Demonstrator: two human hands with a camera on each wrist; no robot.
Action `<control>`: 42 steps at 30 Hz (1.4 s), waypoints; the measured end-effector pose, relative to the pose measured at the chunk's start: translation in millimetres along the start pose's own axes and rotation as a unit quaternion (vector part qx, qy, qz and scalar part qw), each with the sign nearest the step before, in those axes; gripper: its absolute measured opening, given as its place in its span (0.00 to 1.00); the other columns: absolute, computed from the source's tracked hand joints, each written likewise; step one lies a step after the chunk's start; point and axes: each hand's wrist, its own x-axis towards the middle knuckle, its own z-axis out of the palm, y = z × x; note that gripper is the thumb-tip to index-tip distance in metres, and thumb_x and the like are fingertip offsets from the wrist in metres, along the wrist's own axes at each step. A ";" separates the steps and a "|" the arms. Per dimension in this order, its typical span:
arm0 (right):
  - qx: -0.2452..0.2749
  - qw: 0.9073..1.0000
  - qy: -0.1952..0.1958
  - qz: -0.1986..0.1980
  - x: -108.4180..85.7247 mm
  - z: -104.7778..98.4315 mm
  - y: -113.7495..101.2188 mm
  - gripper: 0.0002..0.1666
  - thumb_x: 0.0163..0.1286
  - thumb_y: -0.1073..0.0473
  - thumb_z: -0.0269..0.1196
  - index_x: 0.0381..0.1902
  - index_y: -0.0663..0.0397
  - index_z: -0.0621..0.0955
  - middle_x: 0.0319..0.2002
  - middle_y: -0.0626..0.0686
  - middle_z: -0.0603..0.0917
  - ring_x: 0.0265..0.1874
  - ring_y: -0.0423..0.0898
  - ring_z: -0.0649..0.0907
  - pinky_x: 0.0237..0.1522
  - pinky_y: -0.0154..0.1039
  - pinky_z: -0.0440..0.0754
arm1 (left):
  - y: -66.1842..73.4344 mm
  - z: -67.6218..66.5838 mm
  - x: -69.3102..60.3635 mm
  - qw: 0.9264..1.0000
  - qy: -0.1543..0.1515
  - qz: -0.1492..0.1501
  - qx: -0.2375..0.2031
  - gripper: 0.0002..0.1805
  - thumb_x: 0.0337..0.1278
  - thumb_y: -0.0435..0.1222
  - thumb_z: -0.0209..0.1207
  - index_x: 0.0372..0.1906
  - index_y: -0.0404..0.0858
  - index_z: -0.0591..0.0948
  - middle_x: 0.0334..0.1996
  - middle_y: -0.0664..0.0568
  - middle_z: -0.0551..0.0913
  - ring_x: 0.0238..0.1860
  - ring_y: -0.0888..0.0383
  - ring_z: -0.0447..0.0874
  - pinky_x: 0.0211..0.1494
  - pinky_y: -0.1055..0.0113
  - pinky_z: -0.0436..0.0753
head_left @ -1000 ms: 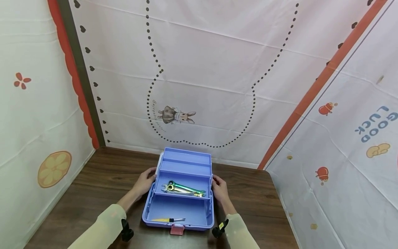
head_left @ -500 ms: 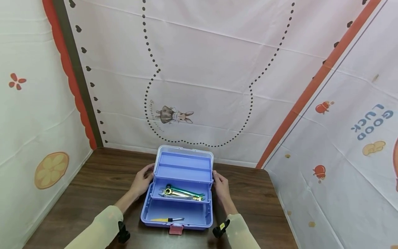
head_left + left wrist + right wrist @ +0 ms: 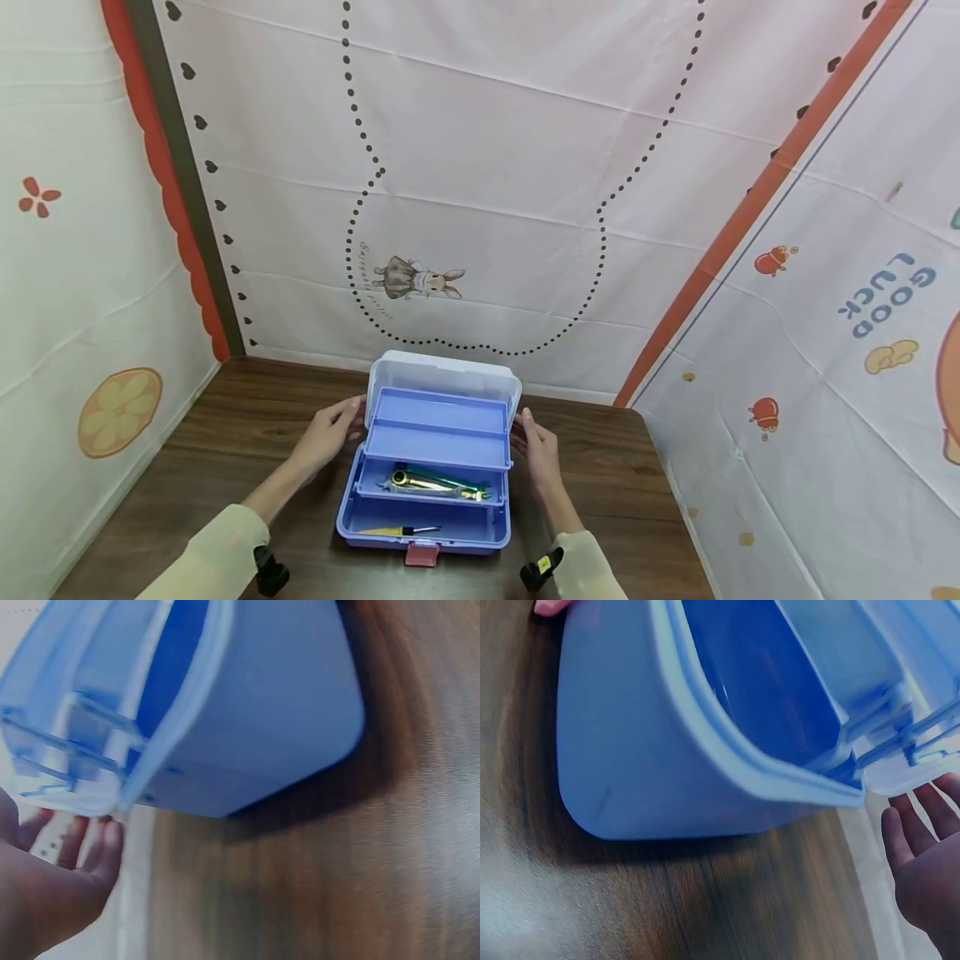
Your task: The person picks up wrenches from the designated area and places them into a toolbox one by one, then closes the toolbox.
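A blue toolbox (image 3: 352, 529) stands on the table with its whitish lid (image 3: 442, 367) raised at the back. Two hinged trays hang stepped above the base: the upper tray (image 3: 438, 446) shows no contents, and the lower one holds several wrenches (image 3: 442, 485). A yellow-handled screwdriver (image 3: 397, 531) lies in the base. My left hand (image 3: 322, 437) touches the lid's left side, its loosely bent fingers (image 3: 73, 841) at the lid's edge. On the opposite side, my right hand (image 3: 540, 458) has its fingers (image 3: 915, 825) extended at the lid edge. Some fingertips are hidden behind the lid.
A pink latch (image 3: 422, 554) hangs at the toolbox front. Brown wooden tabletop (image 3: 607, 500) extends on both sides. Printed white cloth (image 3: 495, 250) rises behind the table and along its left and right.
The lid has come up into view from behind the trays. Both trays have swung forward and lower over the base. My hands follow the lid's sides and stand slightly wider apart.
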 end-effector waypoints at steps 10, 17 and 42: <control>-0.031 0.999 -0.011 -0.018 -13.7 -5.2 -22.1 0.39 0.87 0.41 0.50 0.57 0.80 0.82 0.55 0.75 0.84 0.58 0.68 0.85 0.62 0.59 0.83 | 40.6 -8.9 -16.0 0.997 -0.033 -0.043 0.054 0.50 0.79 0.69 0.33 0.72 0.28 0.75 0.64 0.33 0.82 0.65 0.36 0.81 0.64 0.44 0.83; -0.085 0.995 -0.045 -0.005 -17.7 -10.6 -47.2 0.37 0.88 0.44 0.51 0.56 0.82 0.81 0.53 0.73 0.86 0.55 0.63 0.87 0.60 0.58 0.83 | 50.2 -10.9 -27.0 0.991 -0.035 -0.053 0.117 0.53 0.75 0.73 0.36 0.70 0.28 0.77 0.65 0.33 0.81 0.66 0.34 0.80 0.67 0.36 0.79; -0.173 0.969 -0.174 -0.039 -65.7 -33.6 -43.0 0.37 0.67 0.61 0.77 0.70 0.68 0.77 0.63 0.65 0.84 0.61 0.55 0.84 0.63 0.43 0.84 | 25.3 -24.6 -68.5 0.968 -0.113 0.126 0.187 0.35 0.71 0.52 0.67 0.71 0.33 0.78 0.68 0.41 0.80 0.68 0.40 0.78 0.65 0.46 0.83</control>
